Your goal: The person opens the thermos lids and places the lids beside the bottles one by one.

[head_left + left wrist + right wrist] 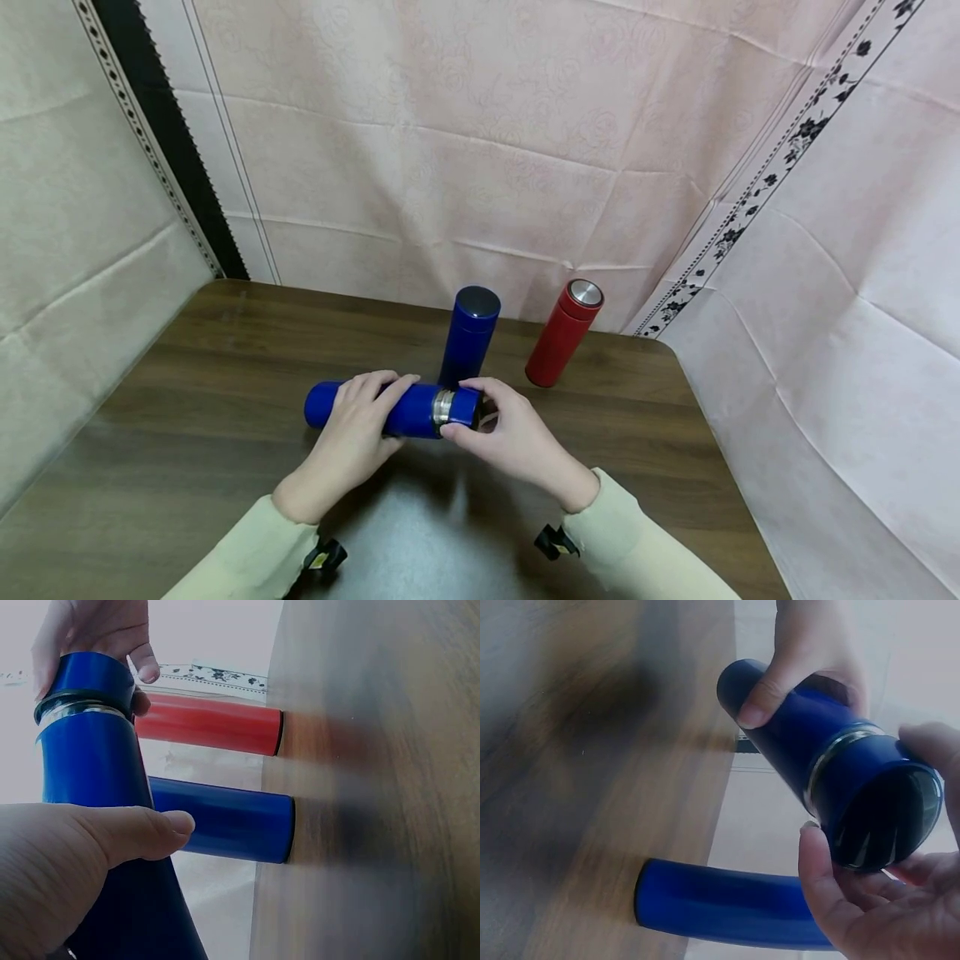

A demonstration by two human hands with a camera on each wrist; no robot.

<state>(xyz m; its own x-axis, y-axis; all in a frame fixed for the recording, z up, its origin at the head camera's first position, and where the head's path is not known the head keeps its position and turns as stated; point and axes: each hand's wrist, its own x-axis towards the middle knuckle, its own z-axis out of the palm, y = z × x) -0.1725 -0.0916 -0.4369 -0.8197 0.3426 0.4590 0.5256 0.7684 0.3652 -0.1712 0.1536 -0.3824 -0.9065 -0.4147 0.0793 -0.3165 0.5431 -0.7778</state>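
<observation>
A blue thermos flask (412, 412) lies level above the table, its base to the left. My left hand (352, 427) holds it around the body, thumb on the near side. My right hand (517, 432) grips the blue lid (464, 408) at the flask's right end between thumb and fingers. Between lid and body shows a band of silver neck (442, 408); in the left wrist view the lid (94, 675) sits a little off the body and slightly tilted. The right wrist view shows the lid's dark, shiny top (889, 817).
Just behind the held flask stands a second blue thermos (468, 333) with a dark top. To its right is an upright red thermos (562, 337) with a silver top. The wooden table (225, 358) ends at patterned cloth hangings (487, 150) at the back and sides.
</observation>
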